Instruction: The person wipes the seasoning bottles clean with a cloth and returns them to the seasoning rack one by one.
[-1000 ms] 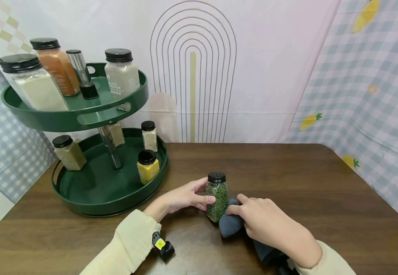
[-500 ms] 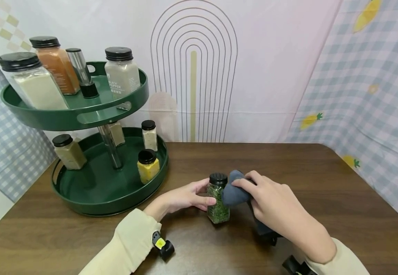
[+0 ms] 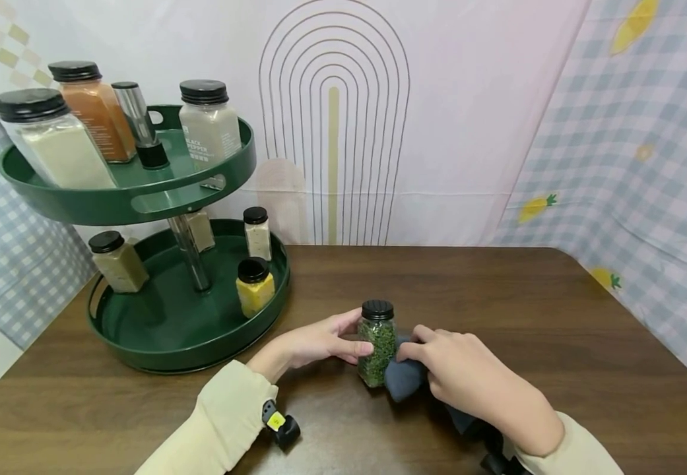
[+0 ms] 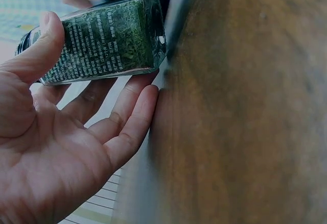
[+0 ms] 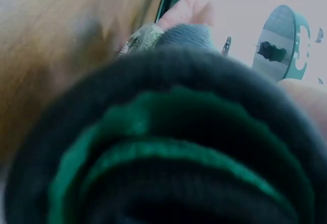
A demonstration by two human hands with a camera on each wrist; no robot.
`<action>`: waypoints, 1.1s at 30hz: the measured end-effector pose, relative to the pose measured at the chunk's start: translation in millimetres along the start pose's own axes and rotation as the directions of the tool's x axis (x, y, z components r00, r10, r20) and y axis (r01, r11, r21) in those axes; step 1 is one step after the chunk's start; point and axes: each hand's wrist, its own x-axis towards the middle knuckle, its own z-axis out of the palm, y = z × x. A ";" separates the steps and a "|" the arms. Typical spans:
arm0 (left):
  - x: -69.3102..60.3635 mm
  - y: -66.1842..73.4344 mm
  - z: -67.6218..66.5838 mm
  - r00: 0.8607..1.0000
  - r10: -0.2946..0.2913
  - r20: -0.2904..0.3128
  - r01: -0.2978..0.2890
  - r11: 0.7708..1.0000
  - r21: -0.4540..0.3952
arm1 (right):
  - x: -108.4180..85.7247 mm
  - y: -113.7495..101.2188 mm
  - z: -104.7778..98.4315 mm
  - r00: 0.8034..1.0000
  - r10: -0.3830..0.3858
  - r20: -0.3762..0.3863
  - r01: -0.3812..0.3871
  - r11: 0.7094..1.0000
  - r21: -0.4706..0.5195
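Note:
A glass jar of green dried herbs (image 3: 379, 348) with a black lid stands upright on the wooden table. My left hand (image 3: 322, 343) holds it from the left, thumb (image 4: 43, 48) across the printed side and fingers behind. My right hand (image 3: 464, 373) grips a bunched dark blue-grey cloth (image 3: 405, 377) against the jar's lower right side. Its loose end hangs below the hand, and in the right wrist view a fold of the cloth (image 5: 168, 66) fills much of the picture. The fingertips inside the bunch are hidden.
To the left stands a two-tier green tray stand (image 3: 200, 359). Its upper tier bears large spice jars (image 3: 72, 155) and a silver cylinder (image 3: 140, 122); several small jars, including a yellow one (image 3: 255, 293), stand below. Printed cloth hangs behind the table (image 3: 497, 297).
The right hand with the cloth went up to the jar's shoulder half a second ago and has since come down to its lower side. The jar sits slightly further right than at first.

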 end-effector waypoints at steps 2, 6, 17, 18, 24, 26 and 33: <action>-0.2 0.9 0.2 1.000 -0.002 -0.002 0.002 1.000 0.006 | 0.0 -0.3 2.1 0.999 -0.012 0.030 0.012 1.000 0.001; -0.2 2.6 0.8 1.000 -0.010 -0.009 0.010 1.000 0.019 | -1.1 -0.9 3.8 0.996 -0.029 0.080 0.028 1.000 0.006; 1.5 1.0 1.6 0.999 -0.019 -0.027 0.019 1.000 0.003 | -3.9 3.2 -21.2 0.967 0.154 -0.202 -0.151 0.988 0.030; 1.9 1.0 1.7 0.999 -0.020 -0.030 0.020 1.000 0.001 | -2.8 2.3 -20.9 0.952 0.170 -0.253 -0.166 0.985 0.038; 3.2 0.5 1.4 1.000 0.002 -0.030 -0.002 1.000 -0.007 | 5.5 -6.6 -7.1 0.931 0.116 -0.346 -0.117 0.993 0.017; 3.3 -0.6 0.7 0.999 0.012 -0.033 -0.012 1.000 -0.015 | 6.6 -9.7 -3.0 0.942 0.067 -0.329 -0.074 0.997 -0.010; 2.6 -4.5 -1.3 0.998 0.024 -0.059 -0.026 0.999 -0.040 | 4.5 -14.0 -2.7 0.984 0.014 -0.178 -0.021 0.999 -0.041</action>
